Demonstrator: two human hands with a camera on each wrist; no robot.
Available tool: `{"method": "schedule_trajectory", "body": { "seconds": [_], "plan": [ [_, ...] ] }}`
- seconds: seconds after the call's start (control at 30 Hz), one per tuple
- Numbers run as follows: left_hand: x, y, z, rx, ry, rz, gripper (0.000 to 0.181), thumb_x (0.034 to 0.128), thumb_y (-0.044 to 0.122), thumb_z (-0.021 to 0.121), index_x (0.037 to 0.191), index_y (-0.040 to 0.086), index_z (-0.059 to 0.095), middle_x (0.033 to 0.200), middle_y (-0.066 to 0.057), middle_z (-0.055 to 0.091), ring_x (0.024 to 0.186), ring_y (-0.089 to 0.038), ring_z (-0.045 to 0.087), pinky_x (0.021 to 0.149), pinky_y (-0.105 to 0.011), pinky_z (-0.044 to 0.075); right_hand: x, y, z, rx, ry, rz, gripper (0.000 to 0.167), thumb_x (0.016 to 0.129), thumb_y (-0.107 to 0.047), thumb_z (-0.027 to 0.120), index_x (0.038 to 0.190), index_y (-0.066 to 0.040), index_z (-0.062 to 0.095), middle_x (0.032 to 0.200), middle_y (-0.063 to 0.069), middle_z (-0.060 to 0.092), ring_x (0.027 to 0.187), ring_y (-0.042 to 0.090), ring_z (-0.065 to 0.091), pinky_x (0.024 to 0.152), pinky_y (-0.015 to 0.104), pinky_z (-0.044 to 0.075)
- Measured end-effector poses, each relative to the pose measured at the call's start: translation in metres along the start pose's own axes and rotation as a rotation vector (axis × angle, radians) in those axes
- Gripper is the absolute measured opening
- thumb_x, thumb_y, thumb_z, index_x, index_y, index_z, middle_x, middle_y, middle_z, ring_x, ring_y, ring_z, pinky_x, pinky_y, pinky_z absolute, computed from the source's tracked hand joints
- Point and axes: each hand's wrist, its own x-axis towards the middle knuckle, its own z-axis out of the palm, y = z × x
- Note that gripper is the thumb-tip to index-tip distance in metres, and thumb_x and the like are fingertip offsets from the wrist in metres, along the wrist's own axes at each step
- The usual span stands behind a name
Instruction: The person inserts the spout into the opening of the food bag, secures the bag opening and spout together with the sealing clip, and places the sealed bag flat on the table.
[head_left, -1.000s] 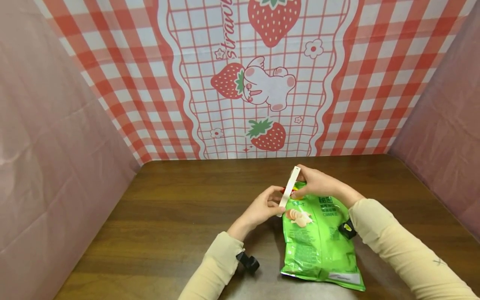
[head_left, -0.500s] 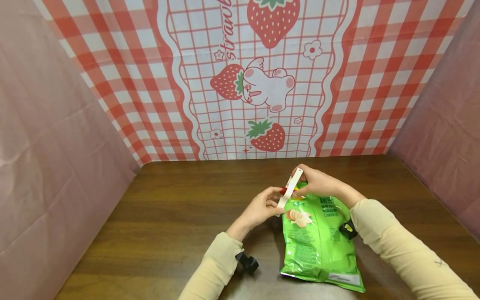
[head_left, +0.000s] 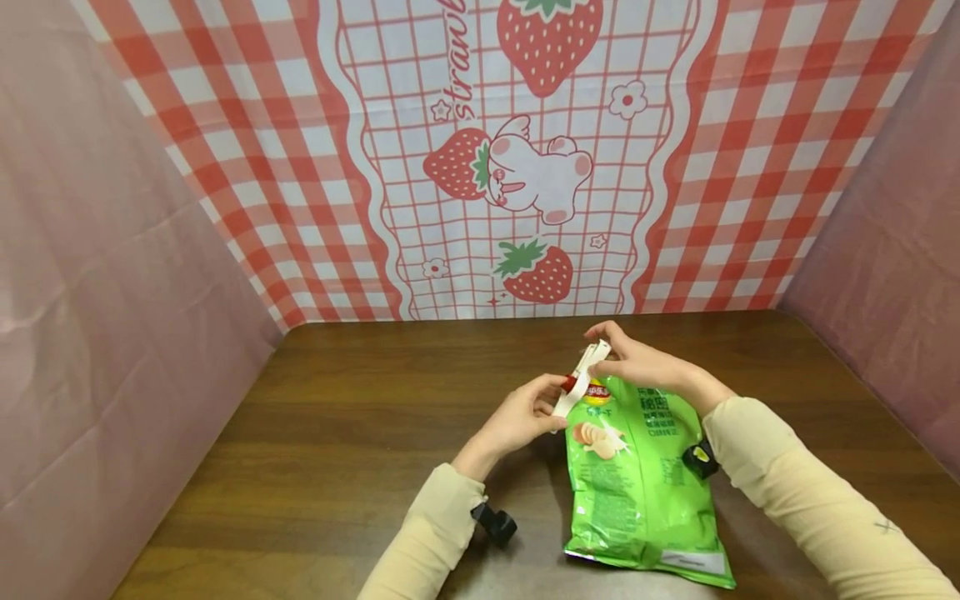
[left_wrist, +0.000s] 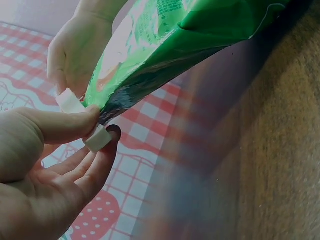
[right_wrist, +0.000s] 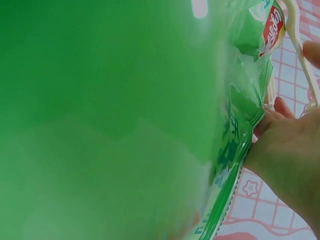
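Observation:
A green chip bag (head_left: 641, 492) lies on the table, its top end turned away from me. Across its top left corner runs a long white bag clip (head_left: 579, 388), whose two arms stand apart toward the far end. My left hand (head_left: 517, 417) pinches the near end of the clip between thumb and fingers; the left wrist view shows the bag's corner by the clip (left_wrist: 97, 139). With its thumb against the clip and its index finger raised behind, my right hand (head_left: 648, 367) holds the far end. The bag (right_wrist: 110, 120) fills most of the right wrist view.
Brown wooden table (head_left: 322, 467) extends to the left of the bag. A red checked strawberry cloth (head_left: 525, 192) hangs behind, and pink cloth walls (head_left: 112, 292) stand at both sides. Black wrist cameras (head_left: 495, 525) are strapped to both sleeves.
The right hand's fingers have spread and lifted at the far end of the clip, and the clip's arms show further apart. The red and yellow logo is more exposed. The left hand stays put.

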Motion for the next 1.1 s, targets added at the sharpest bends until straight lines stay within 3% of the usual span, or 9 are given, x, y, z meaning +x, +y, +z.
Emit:
{"method": "schedule_trajectory", "body": {
  "seconds": [0.13,0.37,0.5,0.73,0.87,1.03,1.1],
  "plan": [
    [-0.001,0.004,-0.002,0.023,-0.006,-0.012,0.050,0.0800,0.000,0.066,0.126,0.008,0.048,0.116,-0.013,0.055,0.079,-0.015,0.059,0.065,-0.020,0.048,0.001,-0.001,0.001,-0.005,0.027,-0.013,0.050,0.091,-0.017,0.051,0.128,0.001,0.023,0.131,0.026,0.033,0.113,0.036,0.044,0.087,0.042,0.041],
    [-0.003,0.004,-0.003,0.004,-0.022,-0.029,0.051,0.0802,-0.001,0.065,0.127,0.006,0.046,0.112,-0.018,0.055,0.082,-0.020,0.059,0.064,-0.019,0.047,0.003,0.002,0.003,0.023,0.056,-0.077,0.047,0.087,-0.006,0.055,0.123,0.004,0.026,0.123,0.028,0.042,0.108,0.035,0.048,0.080,0.032,0.045],
    [-0.003,0.003,-0.004,0.004,-0.043,-0.028,0.051,0.0806,-0.001,0.065,0.126,0.007,0.045,0.112,-0.018,0.053,0.079,-0.017,0.058,0.064,-0.021,0.048,0.003,0.004,0.003,0.038,0.058,-0.089,0.047,0.087,-0.005,0.056,0.123,0.004,0.027,0.123,0.028,0.043,0.109,0.035,0.048,0.080,0.031,0.046],
    [-0.004,0.003,-0.008,-0.003,-0.092,0.045,0.051,0.0800,0.001,0.066,0.125,0.008,0.043,0.108,-0.013,0.054,0.075,-0.010,0.059,0.067,-0.023,0.050,0.003,0.003,0.003,0.052,0.054,-0.099,0.048,0.087,-0.007,0.056,0.124,0.003,0.027,0.122,0.024,0.044,0.106,0.033,0.051,0.077,0.028,0.047],
    [-0.004,0.004,-0.006,0.017,-0.087,-0.003,0.054,0.0792,0.000,0.066,0.127,0.009,0.043,0.111,-0.016,0.054,0.076,-0.014,0.059,0.066,-0.021,0.049,0.003,0.003,0.004,0.038,0.055,-0.093,0.048,0.087,-0.006,0.057,0.124,0.003,0.028,0.122,0.024,0.044,0.106,0.033,0.050,0.078,0.029,0.046],
    [-0.013,0.028,-0.007,0.037,-0.092,-0.025,0.051,0.0821,0.000,0.063,0.128,0.005,0.041,0.113,-0.019,0.052,0.075,-0.014,0.057,0.063,-0.018,0.046,0.003,0.002,0.003,-0.044,0.049,-0.095,0.040,0.087,-0.011,0.057,0.122,-0.001,0.040,0.120,0.019,0.048,0.097,0.026,0.053,0.077,0.034,0.045],
    [-0.017,0.038,-0.008,0.035,-0.097,-0.019,0.048,0.0841,0.000,0.061,0.128,0.002,0.041,0.112,-0.020,0.052,0.076,-0.018,0.057,0.065,-0.023,0.048,0.003,0.001,0.002,-0.080,0.041,-0.094,0.032,0.088,-0.013,0.057,0.117,-0.005,0.048,0.116,0.017,0.051,0.090,0.023,0.053,0.074,0.034,0.044]
  ]
}}
